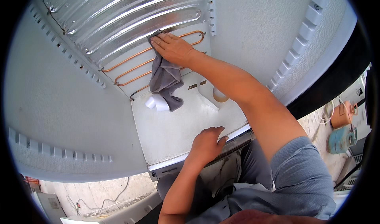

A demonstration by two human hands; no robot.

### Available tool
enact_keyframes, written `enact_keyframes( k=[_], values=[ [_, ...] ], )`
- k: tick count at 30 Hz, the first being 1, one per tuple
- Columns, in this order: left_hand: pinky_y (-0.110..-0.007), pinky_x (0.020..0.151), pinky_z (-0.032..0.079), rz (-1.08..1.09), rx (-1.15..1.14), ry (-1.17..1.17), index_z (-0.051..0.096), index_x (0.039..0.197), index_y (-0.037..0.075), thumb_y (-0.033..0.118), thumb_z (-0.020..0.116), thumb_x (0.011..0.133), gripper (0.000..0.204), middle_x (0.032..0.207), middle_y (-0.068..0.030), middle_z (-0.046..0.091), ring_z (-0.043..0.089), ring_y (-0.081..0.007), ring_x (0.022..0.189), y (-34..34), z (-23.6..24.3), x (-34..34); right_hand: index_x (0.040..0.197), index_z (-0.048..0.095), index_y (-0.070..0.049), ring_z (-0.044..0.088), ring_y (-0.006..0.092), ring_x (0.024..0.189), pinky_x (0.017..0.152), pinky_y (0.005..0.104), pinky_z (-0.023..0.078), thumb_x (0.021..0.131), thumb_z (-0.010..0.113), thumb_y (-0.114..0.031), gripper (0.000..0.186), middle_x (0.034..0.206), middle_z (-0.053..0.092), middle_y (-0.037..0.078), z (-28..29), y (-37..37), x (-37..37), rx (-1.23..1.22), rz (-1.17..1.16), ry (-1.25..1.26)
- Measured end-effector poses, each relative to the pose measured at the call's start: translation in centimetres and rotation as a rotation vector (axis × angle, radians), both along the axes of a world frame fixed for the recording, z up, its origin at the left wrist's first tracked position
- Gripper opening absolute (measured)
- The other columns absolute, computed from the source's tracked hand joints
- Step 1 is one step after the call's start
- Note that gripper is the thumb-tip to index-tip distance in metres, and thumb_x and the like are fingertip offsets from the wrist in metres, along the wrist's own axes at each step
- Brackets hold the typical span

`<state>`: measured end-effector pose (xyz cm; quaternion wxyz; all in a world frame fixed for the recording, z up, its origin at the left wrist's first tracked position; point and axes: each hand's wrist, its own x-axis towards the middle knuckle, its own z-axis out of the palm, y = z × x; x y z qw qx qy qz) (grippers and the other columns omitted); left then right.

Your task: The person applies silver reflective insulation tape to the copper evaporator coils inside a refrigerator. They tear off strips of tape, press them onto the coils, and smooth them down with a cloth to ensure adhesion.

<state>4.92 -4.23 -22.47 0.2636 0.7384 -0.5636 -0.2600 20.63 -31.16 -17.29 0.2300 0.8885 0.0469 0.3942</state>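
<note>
My right hand (172,48) reaches to the back wall of a white refrigerator cabinet. Its fingers press a grey cloth (164,75) against the wall, just below the silver foil-covered coil panel (134,22). The cloth hangs down over the bent copper tubing (136,58), and its lower end touches the cabinet floor (174,133). My left hand (208,145) is over the front edge of that floor, fingers loosely bent and thumb apart, with nothing visible in it. A white rolled piece (157,102) lies beside the cloth's lower end.
A tape roll (220,95), partly behind my right forearm, is near a curved white strip (208,99). Ribbed shelf supports (299,38) line the side walls. Outside at the right stand an orange gas cylinder (341,115) and a blue one (339,140). A cable (105,203) crosses the floor at left.
</note>
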Motion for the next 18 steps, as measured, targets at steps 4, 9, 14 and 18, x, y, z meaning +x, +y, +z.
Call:
enact_keyframes(
  k=[4,9,14,18],
  values=[
    [-0.048,0.094,0.052,-0.05,0.032,0.023,0.067,0.128,0.0,0.027,0.068,0.096,0.042,0.116,-0.0242,0.07,0.066,-0.0425,0.108,1.0,1.0,-0.7,0.146,0.055,-0.002,0.051,0.0319,0.139,0.117,0.043,0.042,0.093,0.059,-0.01,0.054,0.152,0.054,0.013,-1.1,-3.1,-3.6,0.089,-0.135,-0.044],
    [-0.049,0.095,0.052,-0.07,0.074,-0.024,0.065,0.129,0.001,0.03,0.068,0.097,0.044,0.115,-0.0243,0.07,0.065,-0.0421,0.11,2.2,0.8,-1.1,0.142,0.058,-0.001,0.055,0.0318,0.135,0.112,0.0416,0.047,0.094,0.058,-0.005,0.048,0.15,0.056,0.013,-3.2,-5.7,-6.4,0.24,-0.409,-0.219],
    [-0.049,0.095,0.052,-0.051,0.093,-0.041,0.064,0.131,0.002,0.03,0.069,0.096,0.045,0.113,-0.0231,0.071,0.065,-0.0418,0.11,3.3,1.4,-0.9,0.127,0.064,0.001,0.062,0.0364,0.122,0.1,0.0462,0.053,0.092,0.057,0.0,0.036,0.133,0.065,0.018,0.1,-4.3,-4.5,0.675,-0.31,-0.52],
    [-0.05,0.094,0.053,-0.046,0.123,-0.065,0.063,0.132,0.003,0.031,0.069,0.096,0.045,0.114,-0.0217,0.071,0.066,-0.0416,0.11,3.9,1.1,-0.8,0.109,0.069,0.001,0.064,0.0402,0.107,0.092,0.0485,0.054,0.087,0.059,0.002,0.024,0.116,0.07,0.02,2.4,-4.6,-3.1,0.554,-0.3,-0.548]
  ],
)
